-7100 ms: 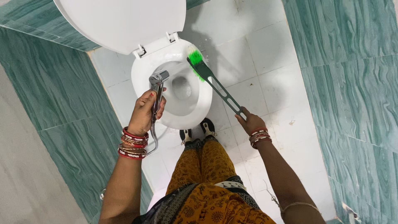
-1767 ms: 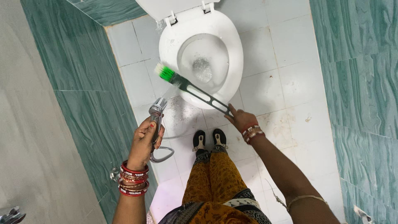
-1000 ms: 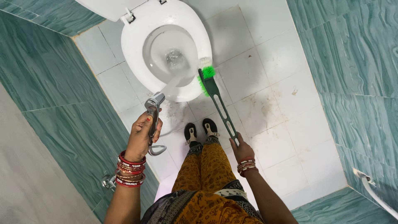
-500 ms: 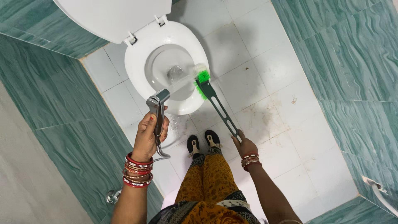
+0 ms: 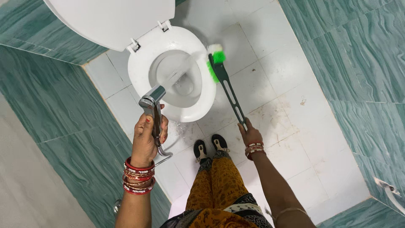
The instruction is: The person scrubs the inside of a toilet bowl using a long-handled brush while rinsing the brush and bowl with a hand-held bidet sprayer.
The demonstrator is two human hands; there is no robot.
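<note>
My left hand grips a chrome hand sprayer whose hose loops down by my wrist. Its nozzle points at the white toilet, and a jet of water runs from it into the bowl. My right hand holds the end of a long dark green toilet brush. The brush's green and white bristles rest against the right side of the toilet's rim. The lid stands raised behind the bowl.
Green marbled tile walls close in on the left and right. The white floor tiles carry brown stains to the right of the bowl. My sandalled feet stand just before the toilet. A pipe fitting shows at the lower right.
The brush head has slid from the bowl's front right up along the right rim. The sprayer has lifted closer to the bowl, still spraying inside.
</note>
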